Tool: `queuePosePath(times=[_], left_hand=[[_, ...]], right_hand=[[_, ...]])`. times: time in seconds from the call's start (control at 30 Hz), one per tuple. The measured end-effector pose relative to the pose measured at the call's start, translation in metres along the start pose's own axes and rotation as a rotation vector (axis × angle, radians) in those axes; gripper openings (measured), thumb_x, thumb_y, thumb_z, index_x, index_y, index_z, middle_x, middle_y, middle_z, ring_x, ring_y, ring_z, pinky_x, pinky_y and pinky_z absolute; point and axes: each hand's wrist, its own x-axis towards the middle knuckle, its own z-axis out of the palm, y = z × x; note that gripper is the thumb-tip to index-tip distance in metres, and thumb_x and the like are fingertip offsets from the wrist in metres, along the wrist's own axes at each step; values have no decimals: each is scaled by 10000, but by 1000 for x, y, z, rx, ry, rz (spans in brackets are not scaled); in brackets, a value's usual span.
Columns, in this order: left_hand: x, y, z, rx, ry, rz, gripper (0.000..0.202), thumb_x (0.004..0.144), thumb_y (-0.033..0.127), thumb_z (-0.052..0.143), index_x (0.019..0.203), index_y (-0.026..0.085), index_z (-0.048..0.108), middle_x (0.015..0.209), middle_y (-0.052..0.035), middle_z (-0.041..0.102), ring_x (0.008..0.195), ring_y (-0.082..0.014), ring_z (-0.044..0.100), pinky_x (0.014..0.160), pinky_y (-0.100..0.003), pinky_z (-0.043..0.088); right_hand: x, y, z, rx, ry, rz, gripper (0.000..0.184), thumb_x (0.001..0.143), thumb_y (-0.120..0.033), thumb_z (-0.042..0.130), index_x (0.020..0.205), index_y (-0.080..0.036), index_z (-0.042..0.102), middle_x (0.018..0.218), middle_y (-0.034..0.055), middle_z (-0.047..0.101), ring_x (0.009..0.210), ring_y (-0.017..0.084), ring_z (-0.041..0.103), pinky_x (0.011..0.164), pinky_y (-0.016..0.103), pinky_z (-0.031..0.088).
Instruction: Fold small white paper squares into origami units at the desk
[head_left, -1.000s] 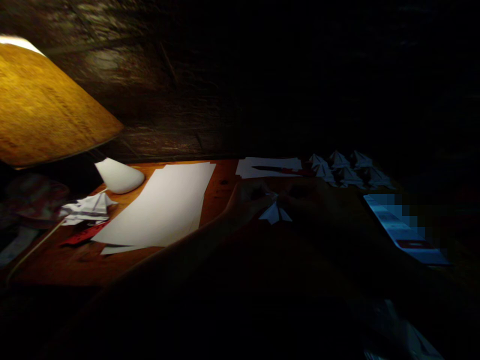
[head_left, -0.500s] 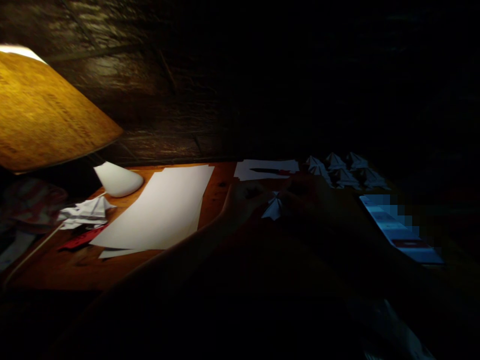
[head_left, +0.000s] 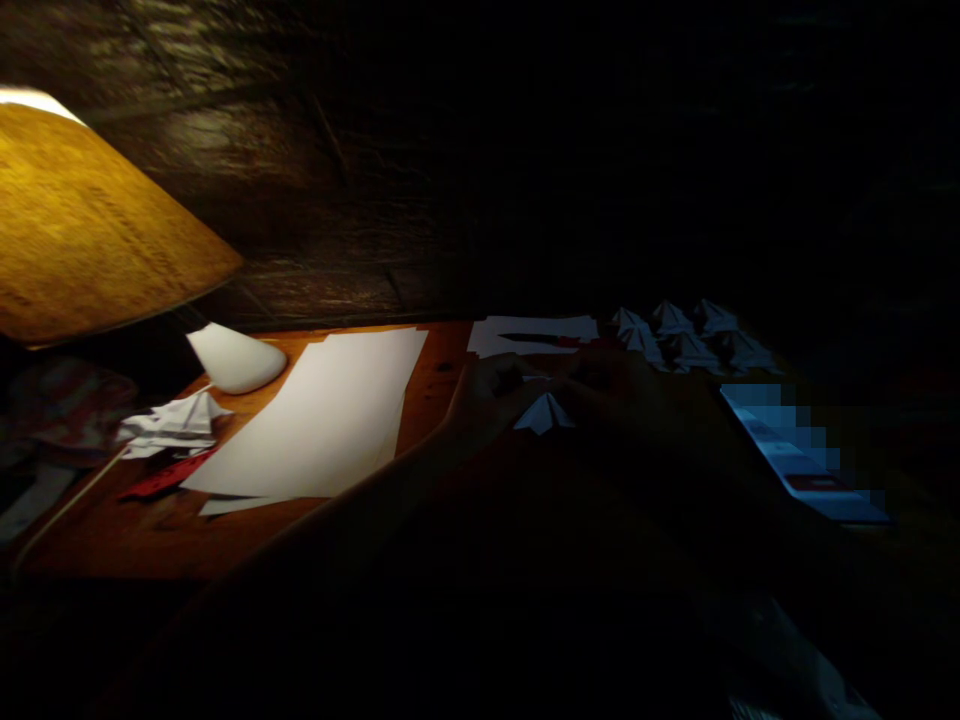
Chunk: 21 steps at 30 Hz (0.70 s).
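Note:
A small piece of folded white paper (head_left: 545, 413) with fan-like creases is held up between my two hands over the dark table. My left hand (head_left: 491, 390) pinches it from the left, thumb and fingertips closed together at its upper part. From the other side my right hand (head_left: 600, 385) grips it as well, mostly lost in shadow. Behind the hands lie sheets of white paper (head_left: 510, 328) with a knife (head_left: 536, 340) with a dark blade and reddish handle on top. Several similar folded paper pieces (head_left: 694, 350) stand grouped beyond my right hand.
To the left, a stack of white sheets (head_left: 322, 420) lies under a lamp with a yellow shade (head_left: 97, 220) and white base (head_left: 240, 360). Crumpled paper (head_left: 176, 425) and a red object (head_left: 165, 475) are beside it. A lit phone-like screen (head_left: 795, 450) lies at right.
The folded paper between my hands has turned and now shows a wider, more spread lower edge. Both hands stay in nearly the same place.

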Motion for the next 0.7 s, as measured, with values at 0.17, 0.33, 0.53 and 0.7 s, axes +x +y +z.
queuePosePath(times=[0.17, 0.33, 0.53, 0.7], left_hand=[[2, -2, -2, -10, 48, 27, 164, 802, 311, 744, 870, 164, 722, 639, 9, 639, 524, -74, 520, 465, -182, 363], [3, -2, -3, -14, 70, 85, 140, 798, 282, 750, 877, 171, 718, 751, -7, 707, 644, -101, 629, 562, -193, 480], [2, -1, -8, 176, -13, 239, 99, 847, 250, 749, 914, 179, 738, 879, -38, 746, 800, -140, 692, 725, -248, 545], [0, 5, -15, 415, -60, 418, 66, 897, 230, 709, 940, 191, 742, 938, -49, 767, 882, -157, 709, 822, -286, 549]], right_hand=[[-1, 0, 3, 78, 46, 49, 229, 848, -398, 694, 828, -172, 728, 750, 36, 702, 641, 153, 621, 554, 256, 447], [1, 9, 1, -50, 77, -64, 183, 792, -358, 761, 813, -179, 724, 731, 23, 691, 633, 152, 617, 569, 260, 451], [0, 6, -4, -203, 90, -261, 143, 834, -312, 700, 777, -181, 692, 698, 27, 655, 634, 164, 592, 591, 293, 419], [-7, -14, -5, -260, 4, -288, 153, 904, -338, 641, 910, -237, 756, 824, 58, 709, 771, 213, 615, 700, 343, 447]])
